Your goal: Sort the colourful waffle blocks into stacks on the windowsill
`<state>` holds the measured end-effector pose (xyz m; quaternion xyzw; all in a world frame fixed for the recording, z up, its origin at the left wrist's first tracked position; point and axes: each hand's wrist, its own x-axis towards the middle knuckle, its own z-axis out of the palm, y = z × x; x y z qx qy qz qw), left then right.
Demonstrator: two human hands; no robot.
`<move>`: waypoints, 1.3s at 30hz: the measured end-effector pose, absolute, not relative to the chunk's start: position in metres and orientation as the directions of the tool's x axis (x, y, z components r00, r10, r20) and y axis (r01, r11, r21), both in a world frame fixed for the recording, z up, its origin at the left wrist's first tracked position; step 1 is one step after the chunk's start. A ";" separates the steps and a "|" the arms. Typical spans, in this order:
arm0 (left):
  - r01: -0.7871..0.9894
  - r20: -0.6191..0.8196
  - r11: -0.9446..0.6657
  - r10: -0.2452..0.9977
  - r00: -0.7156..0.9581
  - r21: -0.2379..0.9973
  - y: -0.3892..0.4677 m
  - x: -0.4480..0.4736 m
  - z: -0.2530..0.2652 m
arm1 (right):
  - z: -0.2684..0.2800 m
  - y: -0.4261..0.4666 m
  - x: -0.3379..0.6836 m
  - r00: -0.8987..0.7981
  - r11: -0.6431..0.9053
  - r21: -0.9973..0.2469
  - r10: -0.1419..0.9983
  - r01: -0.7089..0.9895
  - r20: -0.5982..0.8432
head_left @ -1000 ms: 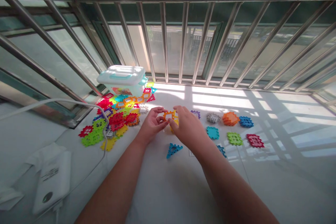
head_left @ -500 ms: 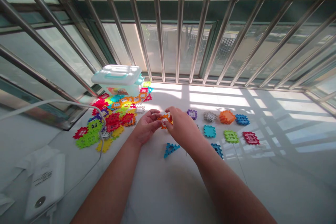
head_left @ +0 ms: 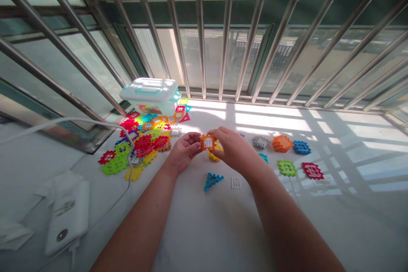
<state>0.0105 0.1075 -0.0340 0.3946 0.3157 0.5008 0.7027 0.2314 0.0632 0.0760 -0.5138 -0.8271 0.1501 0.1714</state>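
Observation:
Between my two hands is an orange square building tile [head_left: 208,142] with toothed edges and a white window in its middle. My left hand [head_left: 185,153] pinches its left edge, and my right hand [head_left: 232,149] grips its right side. Just behind and below it, a yellow tile [head_left: 214,157] shows in part, half covered by my right hand. Nearer to me lie a blue triangular tile [head_left: 213,181] and a small white window piece [head_left: 236,183]. A teal tile [head_left: 263,158] peeks out beside my right wrist.
Left of my hands spreads a heap of mixed tiles [head_left: 143,144] before a lidded plastic box [head_left: 149,93]. On the right sit grey [head_left: 261,142], orange [head_left: 282,143], blue [head_left: 301,147], green [head_left: 287,168] and red tiles [head_left: 313,170]. A white cable [head_left: 95,121] and power bank [head_left: 68,216] lie far left; metal bars [head_left: 223,51] stand behind.
The orange tile now faces me more squarely, its white window showing plainly. My right arm has shifted right, uncovering the white window piece. The whole view has swung slightly left.

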 end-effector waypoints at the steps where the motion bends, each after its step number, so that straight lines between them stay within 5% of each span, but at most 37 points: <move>1: -0.459 -0.051 0.191 0.953 0.299 0.868 0.108 0.010 -0.033 | 0.076 0.065 0.237 -0.390 0.413 -0.426 0.909 0.805 0.146; 11: -0.399 -0.032 0.034 0.999 0.011 0.916 0.118 0.010 -0.033 | 0.099 0.054 0.296 -0.165 0.233 -0.397 0.966 0.888 0.199; 18: -0.380 -0.026 0.029 1.000 0.013 0.924 0.120 0.011 -0.033 | 0.082 -0.036 0.391 -0.034 0.057 -0.329 0.997 0.943 0.075; 26: -0.367 -0.027 0.031 1.000 0.016 0.930 0.118 0.013 -0.029 | 0.022 -0.110 0.453 0.079 -0.145 -0.449 0.984 0.882 -0.163; 39: -0.328 0.002 0.012 0.999 0.042 0.945 0.114 0.016 -0.024 | -0.038 -0.180 0.408 0.128 -0.097 -0.188 0.978 0.977 0.163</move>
